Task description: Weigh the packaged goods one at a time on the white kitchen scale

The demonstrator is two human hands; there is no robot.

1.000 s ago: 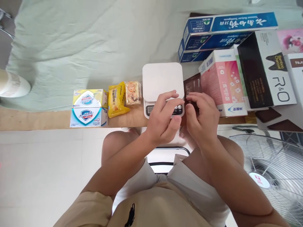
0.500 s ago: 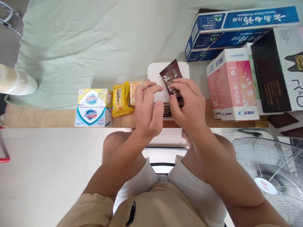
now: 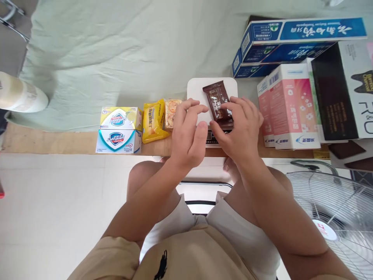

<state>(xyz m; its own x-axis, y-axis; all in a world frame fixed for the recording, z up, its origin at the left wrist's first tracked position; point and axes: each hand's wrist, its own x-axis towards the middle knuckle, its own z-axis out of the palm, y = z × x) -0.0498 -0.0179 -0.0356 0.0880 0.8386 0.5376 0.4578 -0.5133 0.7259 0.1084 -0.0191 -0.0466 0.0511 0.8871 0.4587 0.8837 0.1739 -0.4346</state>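
A dark brown wrapped packet [image 3: 216,99] lies tilted on the white platform of a small digital scale [image 3: 194,88]. My right hand [image 3: 241,126] is at the packet's lower right edge, thumb and fingers apart, with fingertips at or just over the wrapper. To the left, my left hand [image 3: 189,132] hovers with its fingers loosely bent and apart, holding nothing. It partly covers the scale's left side and a cream-and-orange wrapped packet [image 3: 169,111]. Beside that lie a yellow soap packet [image 3: 154,120] and two Safeguard soap boxes [image 3: 119,140]. Part of the scale's display shows between my hands.
Blue toothpaste boxes [image 3: 303,33], pink-and-white boxes [image 3: 297,105] and a black-and-white box [image 3: 330,93] stand on the right. A white bottle [image 3: 21,93] lies at far left on the green cloth [image 3: 116,50]. Below the wooden table edge [image 3: 52,138], a fan [image 3: 329,210] stands at right.
My right hand has shifted slightly right, its fingers uncovering more of the brown packet, which lies on the scale. The whole view has shifted a little. My left hand keeps its loose pose.
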